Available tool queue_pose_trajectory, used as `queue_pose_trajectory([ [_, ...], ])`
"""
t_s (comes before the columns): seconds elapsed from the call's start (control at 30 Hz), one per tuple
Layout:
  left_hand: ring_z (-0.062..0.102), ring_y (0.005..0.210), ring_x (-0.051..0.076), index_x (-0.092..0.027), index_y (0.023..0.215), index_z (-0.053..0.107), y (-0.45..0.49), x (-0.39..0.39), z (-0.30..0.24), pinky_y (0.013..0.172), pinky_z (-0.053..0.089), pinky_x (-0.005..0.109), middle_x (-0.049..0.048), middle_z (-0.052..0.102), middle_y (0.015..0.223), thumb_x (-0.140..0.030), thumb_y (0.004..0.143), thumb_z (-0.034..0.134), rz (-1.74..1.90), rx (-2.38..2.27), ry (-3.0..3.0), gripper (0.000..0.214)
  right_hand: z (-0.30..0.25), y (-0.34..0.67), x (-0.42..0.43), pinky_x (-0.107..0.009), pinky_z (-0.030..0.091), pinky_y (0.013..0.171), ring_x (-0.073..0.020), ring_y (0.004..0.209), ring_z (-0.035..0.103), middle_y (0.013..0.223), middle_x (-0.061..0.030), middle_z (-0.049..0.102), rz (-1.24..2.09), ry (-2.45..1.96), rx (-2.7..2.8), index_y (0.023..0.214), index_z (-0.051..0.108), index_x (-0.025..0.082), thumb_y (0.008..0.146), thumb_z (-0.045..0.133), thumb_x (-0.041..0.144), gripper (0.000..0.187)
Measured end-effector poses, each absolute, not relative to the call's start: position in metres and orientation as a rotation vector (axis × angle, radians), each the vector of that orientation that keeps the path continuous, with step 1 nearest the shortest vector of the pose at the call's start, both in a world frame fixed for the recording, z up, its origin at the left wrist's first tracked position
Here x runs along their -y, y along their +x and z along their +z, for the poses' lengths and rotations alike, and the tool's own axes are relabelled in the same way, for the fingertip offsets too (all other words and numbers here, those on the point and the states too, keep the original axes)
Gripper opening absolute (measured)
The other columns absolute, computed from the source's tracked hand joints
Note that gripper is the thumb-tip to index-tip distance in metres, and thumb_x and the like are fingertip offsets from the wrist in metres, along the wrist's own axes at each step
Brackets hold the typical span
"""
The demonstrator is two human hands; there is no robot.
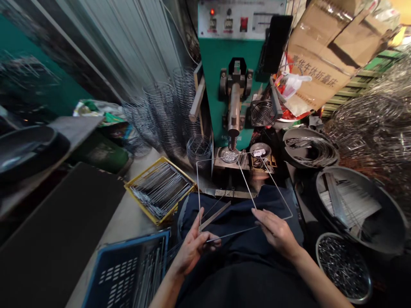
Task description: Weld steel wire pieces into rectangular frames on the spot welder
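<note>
A rectangular wire frame (pixel 198 184) is stretched between my two hands, its far side resting close to the machine's upright metal rod (pixel 235 111). My left hand (pixel 192 250) is closed on the frame's near left corner. Fingers of my right hand (pixel 278 233) pinch a straight wire rod (pixel 246 182) that crosses the frame's middle, near where it meets the near side. The rod's far end reaches the spot below the machine's tip, beside a round dish of small shiny bits (pixel 229 155). Whether the rod is joined to the frame I cannot tell.
A green machine (pixel 210 85) stands ahead. To the left are a yellow basket (pixel 157 221) of wire pieces and a blue crate (pixel 96 278). Stacked wire baskets (pixel 165 115) stand behind. On the right are a large black pan (pixel 394 222) and a bowl of small metal parts (pixel 367 284).
</note>
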State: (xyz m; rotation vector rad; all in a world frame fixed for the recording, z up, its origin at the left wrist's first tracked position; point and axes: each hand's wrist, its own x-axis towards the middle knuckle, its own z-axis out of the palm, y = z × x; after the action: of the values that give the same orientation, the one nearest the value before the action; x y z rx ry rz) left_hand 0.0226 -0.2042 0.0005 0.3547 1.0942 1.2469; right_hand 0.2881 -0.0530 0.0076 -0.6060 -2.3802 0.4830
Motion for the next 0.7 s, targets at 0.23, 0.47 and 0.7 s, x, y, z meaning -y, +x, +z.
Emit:
queue_pose_trajectory([
  [0.23, 0.07, 0.079, 0.024, -0.028, 0.155, -0.006, 0.024, 0.204, -0.001, 0.067, 0.05, 0.03, 0.0125, 0.075, 0.086, -0.03, 0.09, 0.061, 1.251, -1.098, 0.385, 0.094, 0.003, 0.289, 0.051, -0.037, 0.055, 0.098, -0.018, 0.107, 0.067, 0.121, -0.0055, 0.069, 0.47, -0.636, 2.401, 0.143, 0.047, 0.027, 0.097, 0.051, 0.013, 0.048],
  [0.47, 0.07, 0.081, 0.024, -0.03, 0.155, -0.005, 0.025, 0.204, -0.001, 0.068, 0.051, 0.031, 0.0124, 0.075, 0.088, -0.029, 0.09, 0.061, 1.242, -1.106, 0.373, 0.093, 0.002, 0.288, 0.053, -0.037, 0.054, 0.1, -0.0185, 0.11, 0.066, 0.123, -0.0071, 0.067, 0.445, -0.639, 2.372, 0.144, 0.046, 0.025, 0.097, 0.05, 0.011, 0.05],
  [0.7, 0.07, 0.081, 0.024, -0.029, 0.155, -0.005, 0.026, 0.205, -0.001, 0.067, 0.05, 0.031, 0.012, 0.074, 0.087, -0.029, 0.09, 0.062, 1.26, -1.093, 0.367, 0.094, -0.006, 0.287, 0.054, -0.038, 0.056, 0.097, -0.0188, 0.106, 0.067, 0.12, -0.0067, 0.069, 0.46, -0.665, 2.404, 0.141, 0.051, 0.025, 0.097, 0.05, 0.012, 0.046],
])
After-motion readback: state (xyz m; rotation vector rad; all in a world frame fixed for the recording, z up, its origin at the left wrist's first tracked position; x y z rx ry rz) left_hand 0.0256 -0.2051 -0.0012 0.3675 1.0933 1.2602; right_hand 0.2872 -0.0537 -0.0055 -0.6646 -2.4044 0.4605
